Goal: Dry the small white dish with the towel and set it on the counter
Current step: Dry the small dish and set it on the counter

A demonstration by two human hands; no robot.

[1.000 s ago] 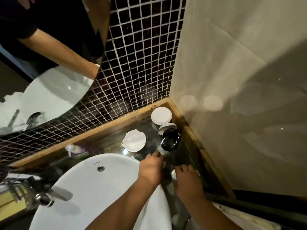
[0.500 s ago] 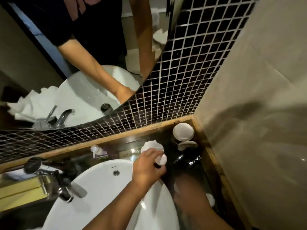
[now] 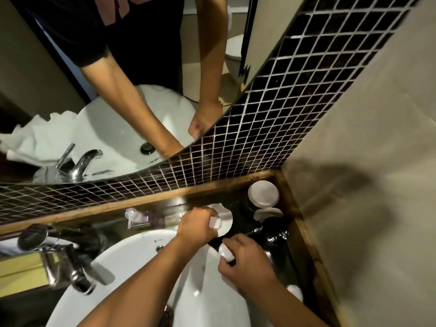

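Note:
My left hand (image 3: 197, 226) is closed on a small white round piece (image 3: 214, 223) just above a white scalloped dish (image 3: 226, 220) that lies on the dark counter (image 3: 245, 223). My right hand (image 3: 246, 264) is lower and to the right, over the basin's edge. It grips another small white piece (image 3: 226, 253), which may be the small dish. The towel shows only as a crumpled white reflection (image 3: 35, 138) in the mirror. It is not in either hand.
A white basin (image 3: 141, 267) fills the lower middle, with a chrome tap (image 3: 68, 263) on its left. Two white lids (image 3: 263, 193) and a glossy black object (image 3: 271, 233) crowd the counter's corner. A pump bottle (image 3: 131, 214) stands by the dark tiled wall (image 3: 271, 119).
The view has tilted up, showing more mirror. My left hand has picked up a small white piece over the scalloped dish. My right hand has risen from the counter holding another white piece.

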